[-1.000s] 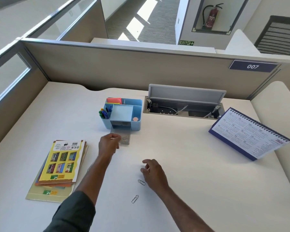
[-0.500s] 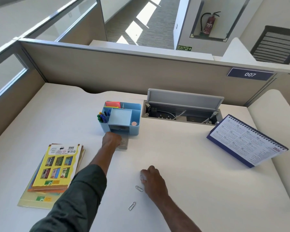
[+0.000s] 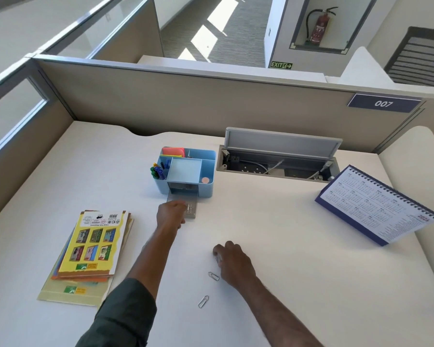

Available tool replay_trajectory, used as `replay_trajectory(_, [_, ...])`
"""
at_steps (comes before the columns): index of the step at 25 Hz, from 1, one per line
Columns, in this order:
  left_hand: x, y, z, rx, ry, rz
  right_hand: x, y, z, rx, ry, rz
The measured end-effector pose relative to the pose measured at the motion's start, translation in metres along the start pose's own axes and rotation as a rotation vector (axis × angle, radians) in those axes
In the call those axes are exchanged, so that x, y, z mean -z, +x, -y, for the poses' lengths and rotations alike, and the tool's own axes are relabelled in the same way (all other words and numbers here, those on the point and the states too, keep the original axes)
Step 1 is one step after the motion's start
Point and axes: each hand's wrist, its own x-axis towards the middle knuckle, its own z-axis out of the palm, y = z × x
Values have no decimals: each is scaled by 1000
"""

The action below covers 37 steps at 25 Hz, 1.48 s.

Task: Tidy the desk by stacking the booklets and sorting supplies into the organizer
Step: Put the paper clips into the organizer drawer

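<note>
Sorting paper clips into the clear drawer (image 3: 186, 209) pulled out of the blue organizer (image 3: 186, 171) seems the step in hand; the booklets (image 3: 90, 246) already lie stacked at left. The left hand (image 3: 171, 214) rests curled at the drawer, beside a clip (image 3: 189, 208) inside; whether it pinches anything I cannot tell. The right hand (image 3: 232, 262) pinches one clip (image 3: 217, 257) from the desk (image 3: 311, 271). Two clips (image 3: 213, 276) (image 3: 203, 301) remain near it, needing a fine pinch.

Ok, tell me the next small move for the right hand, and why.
Probably pinch up the silver paperclip beside the right hand, then carry it to the clear pulled-out drawer of the blue plastic organizer. The left hand rests at that drawer, clips already lie inside, and another paperclip waits on the white desk.
</note>
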Motion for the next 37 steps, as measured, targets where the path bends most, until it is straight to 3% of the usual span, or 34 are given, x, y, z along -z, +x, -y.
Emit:
replay_trajectory(9, [2,-62,59,8,-31,69,8,10,-4,-86,111,107])
replay_trajectory(17, [1,-74,79,-33,-39,318,20,3,-3,-309,1001,135])
replay_trajectory(24, [4,-71,67,-127,-45,363,33,5,15,-345,1337,87])
replay_trajectory(28, [17,-48,44,-213,-20,180,25,4,15,-364,1276,30])
replay_trajectory(31, [24,-13,19,-292,182,9,10,-4,11,-364,1131,56])
replay_trajectory(34, [19,18,0,-314,361,-11,-4,-14,9,-354,941,35])
replay_trajectory(37, [6,42,-7,-215,539,43,-13,-25,6,-286,650,8])
